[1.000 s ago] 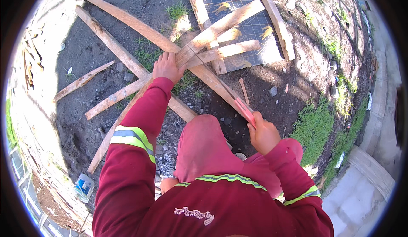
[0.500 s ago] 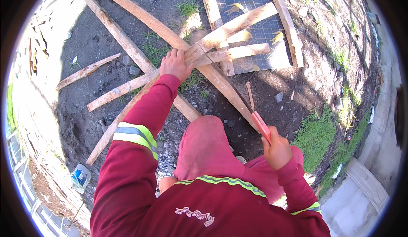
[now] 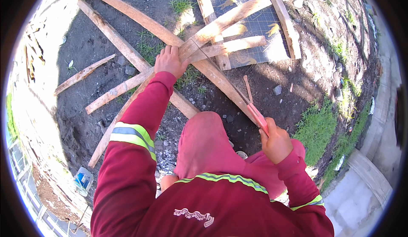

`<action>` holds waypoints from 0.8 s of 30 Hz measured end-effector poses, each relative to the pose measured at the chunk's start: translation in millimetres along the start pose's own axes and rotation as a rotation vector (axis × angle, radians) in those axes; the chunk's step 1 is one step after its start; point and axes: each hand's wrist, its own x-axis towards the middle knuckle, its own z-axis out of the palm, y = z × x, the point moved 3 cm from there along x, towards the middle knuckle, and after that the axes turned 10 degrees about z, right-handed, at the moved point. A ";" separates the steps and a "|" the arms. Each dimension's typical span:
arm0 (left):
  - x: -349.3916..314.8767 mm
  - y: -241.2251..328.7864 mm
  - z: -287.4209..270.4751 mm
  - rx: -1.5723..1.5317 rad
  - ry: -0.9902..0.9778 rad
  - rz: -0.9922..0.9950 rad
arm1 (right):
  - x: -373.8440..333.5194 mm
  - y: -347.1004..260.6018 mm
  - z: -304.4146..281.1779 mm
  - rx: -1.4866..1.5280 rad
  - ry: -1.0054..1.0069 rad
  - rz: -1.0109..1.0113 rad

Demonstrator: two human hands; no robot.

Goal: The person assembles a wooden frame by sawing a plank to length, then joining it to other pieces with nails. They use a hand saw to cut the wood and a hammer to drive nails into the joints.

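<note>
My left hand (image 3: 171, 61) is closed over a long wooden board (image 3: 231, 18) that slants from far right to near left. The board rests across other timbers. In my right hand (image 3: 276, 141) is the red handle of a handsaw (image 3: 258, 118). Its thin blade runs far-left and crosses the board just right of my left fingers. Beneath the crossing lies a long plank (image 3: 140, 18), which slants from far left toward my right hand. A shorter board (image 3: 242, 44) passes under the sawn one.
A dark gridded sheet (image 3: 255, 28) lies at the far side, with a timber (image 3: 285, 20) along its right edge. Another timber (image 3: 112, 35) and a thin strip (image 3: 85, 73) lie to the left. Grass (image 3: 316, 130) grows at right. A clear plastic container (image 3: 83, 180) sits at lower left.
My right hand and the saw have moved slightly forward and left along the blade's line. My left hand keeps its place on the board. The whole view has shifted a little.
</note>
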 end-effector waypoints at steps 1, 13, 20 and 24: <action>-0.1 1.5 -1.0 0.008 0.048 0.025 | 5.3 -2.7 0.7 -0.013 0.002 0.042; 1.8 0.2 0.2 -0.018 0.026 0.001 | -0.5 -9.6 -7.6 0.036 -0.002 0.007; 6.5 2.3 -6.2 0.001 0.046 -0.027 | 99.6 -60.9 27.6 0.035 0.059 -0.055; 5.0 0.8 -1.5 -0.011 -0.024 -0.041 | 14.3 -23.5 -8.3 0.006 -0.016 -0.014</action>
